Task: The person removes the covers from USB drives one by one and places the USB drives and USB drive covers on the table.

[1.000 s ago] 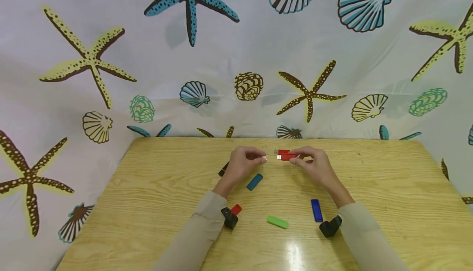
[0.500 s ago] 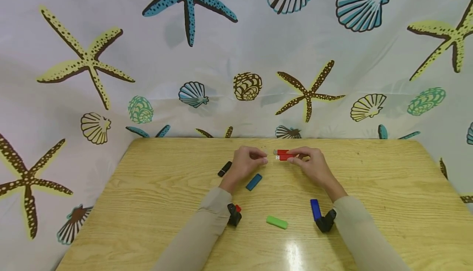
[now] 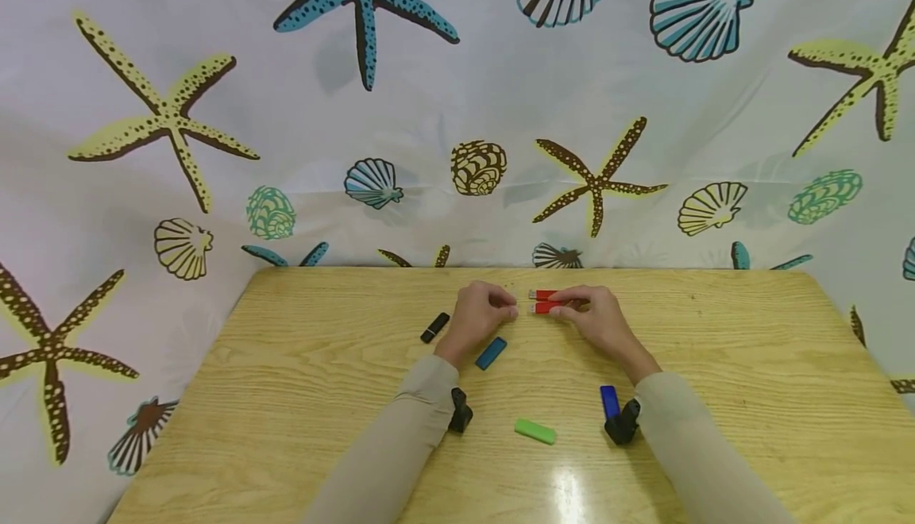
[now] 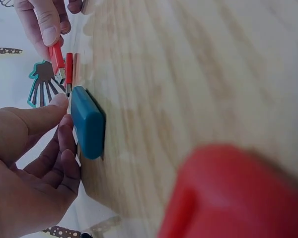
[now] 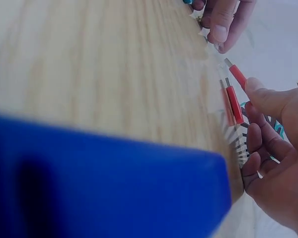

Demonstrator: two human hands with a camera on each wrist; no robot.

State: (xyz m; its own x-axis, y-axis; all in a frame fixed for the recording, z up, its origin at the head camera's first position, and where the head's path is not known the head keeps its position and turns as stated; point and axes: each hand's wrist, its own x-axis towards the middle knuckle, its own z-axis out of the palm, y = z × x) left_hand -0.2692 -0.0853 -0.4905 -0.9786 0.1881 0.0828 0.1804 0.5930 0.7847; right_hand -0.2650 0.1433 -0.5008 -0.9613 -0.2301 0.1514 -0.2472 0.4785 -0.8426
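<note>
My right hand (image 3: pixel 600 319) pinches a red USB stick (image 5: pixel 237 76) between thumb and fingers, its metal plug facing left. Just behind it a second red USB stick (image 3: pixel 545 294) lies on the table, pointing the same way. To the left of the plugs, my left hand (image 3: pixel 480 314) pinches a tiny clear piece (image 5: pixel 218 47) between thumb and forefinger; its shape is mostly hidden by the fingertips. A small gap separates this piece from the held stick's plug. A teal USB stick (image 4: pixel 88 121) lies under the left hand's near side.
On the wooden table (image 3: pixel 307 397) lie a black USB stick (image 3: pixel 434 328) at left, a green one (image 3: pixel 535 431) in front and a blue one (image 3: pixel 610 399) by the right wrist. Another red stick (image 4: pixel 238 193) looms in the left wrist view. A patterned cloth (image 3: pixel 422 111) hangs behind.
My right hand has brought the held red stick slightly nearer and left, opening a gap from the other red stick. Both wrists have swung inward; the left wrist camera now covers the near red stick.
</note>
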